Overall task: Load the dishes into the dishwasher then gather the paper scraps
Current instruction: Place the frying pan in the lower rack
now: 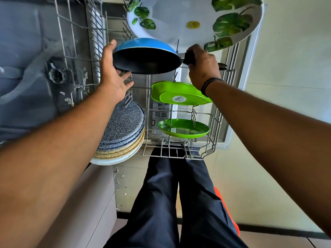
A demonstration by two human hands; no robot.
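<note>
A blue pan with a black inside is tilted on its side over the pulled-out wire rack of the dishwasher. My right hand grips its black handle. My left hand touches the pan's left rim with straight fingers. In the rack stand a green tray and a green plate. A large white tray with green leaves leans at the rack's far end. A stack of speckled blue and tan plates stands on edge at the left.
The open dishwasher door lies under the rack. Another wire rack and grey tub are at the left. Paper scraps dot the floor beside a cabinet. My legs in dark trousers stand below the rack.
</note>
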